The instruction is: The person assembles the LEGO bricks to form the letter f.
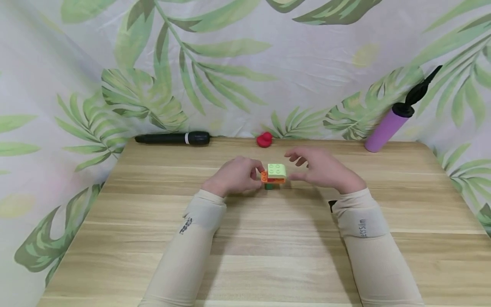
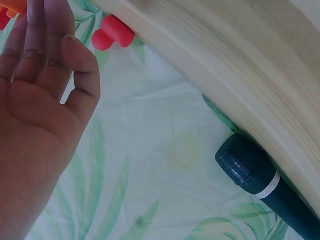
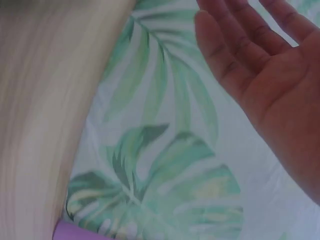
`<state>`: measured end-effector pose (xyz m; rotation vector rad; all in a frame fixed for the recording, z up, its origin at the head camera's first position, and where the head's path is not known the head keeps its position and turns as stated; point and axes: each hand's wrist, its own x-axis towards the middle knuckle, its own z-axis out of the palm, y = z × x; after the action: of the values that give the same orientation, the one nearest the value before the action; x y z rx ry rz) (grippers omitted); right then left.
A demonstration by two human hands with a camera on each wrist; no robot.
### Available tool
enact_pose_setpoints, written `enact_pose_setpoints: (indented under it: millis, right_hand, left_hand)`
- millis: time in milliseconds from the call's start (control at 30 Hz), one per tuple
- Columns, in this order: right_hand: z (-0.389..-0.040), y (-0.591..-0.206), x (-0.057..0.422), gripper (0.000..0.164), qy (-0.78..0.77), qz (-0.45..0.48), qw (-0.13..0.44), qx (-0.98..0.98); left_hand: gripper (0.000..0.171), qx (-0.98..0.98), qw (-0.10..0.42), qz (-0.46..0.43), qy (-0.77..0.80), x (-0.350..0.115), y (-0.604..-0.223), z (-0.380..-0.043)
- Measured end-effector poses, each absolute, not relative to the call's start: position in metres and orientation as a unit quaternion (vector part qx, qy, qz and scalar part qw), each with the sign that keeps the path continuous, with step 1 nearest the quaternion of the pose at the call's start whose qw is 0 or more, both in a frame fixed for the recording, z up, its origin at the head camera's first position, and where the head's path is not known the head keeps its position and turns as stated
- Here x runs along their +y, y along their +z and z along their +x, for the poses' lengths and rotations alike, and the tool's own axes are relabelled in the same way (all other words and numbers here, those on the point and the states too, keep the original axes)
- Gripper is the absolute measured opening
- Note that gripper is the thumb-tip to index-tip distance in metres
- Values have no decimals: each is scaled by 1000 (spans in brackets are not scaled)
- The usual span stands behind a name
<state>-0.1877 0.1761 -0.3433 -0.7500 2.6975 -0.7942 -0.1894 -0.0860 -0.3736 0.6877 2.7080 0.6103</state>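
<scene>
A small toy block build (image 1: 276,171) stands at mid-table in the head view: a pale green curved block on top, orange below it, a bit of dark green at the bottom. My left hand (image 1: 239,175) holds it by its orange left end, between thumb and fingers. In the left wrist view only a corner of the orange block (image 2: 15,6) shows beside the fingertips. Just right of the build, my right hand (image 1: 320,169) has its fingers spread and holds nothing. The right wrist view shows its bare palm (image 3: 285,80).
Along the table's back edge lie a black microphone-shaped thing (image 1: 172,138) and a red rubber duck (image 1: 264,139). A purple hand pump (image 1: 385,128) with a black top leans against the leaf-print cloth (image 1: 230,85). Part of a small black thing (image 1: 332,206) shows by the right sleeve.
</scene>
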Motion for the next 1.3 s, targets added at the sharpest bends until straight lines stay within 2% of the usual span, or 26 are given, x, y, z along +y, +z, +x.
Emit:
enact_pose_setpoints:
  millis: [200,400,533,733,900,1033,1300]
  right_hand:
    - [-187,-355,158,45,-283,-294,119,905]
    - [-192,-366,159,35,-328,-253,118,902]
    - [-196,-372,162,32,-363,-221,148,893]
    - [-198,-381,166,33,-394,-169,208,879]
    - [-198,-380,169,46,-358,-192,214,889]
    - [-196,-377,169,62,-309,-229,195,902]
    - [-193,-378,161,49,-234,-263,142,925]
  left_hand:
    - [25,933,138,246,222,-85,-374,-189]
    - [28,923,148,272,230,-80,-377,-191]
    - [27,925,131,286,214,-71,-382,-190]
    - [16,937,76,289,179,-54,-387,-186]
    - [13,936,70,301,168,-50,-389,-183]
    - [13,936,76,299,172,-50,-389,-182]
    - [12,936,67,297,175,-52,-389,-181]
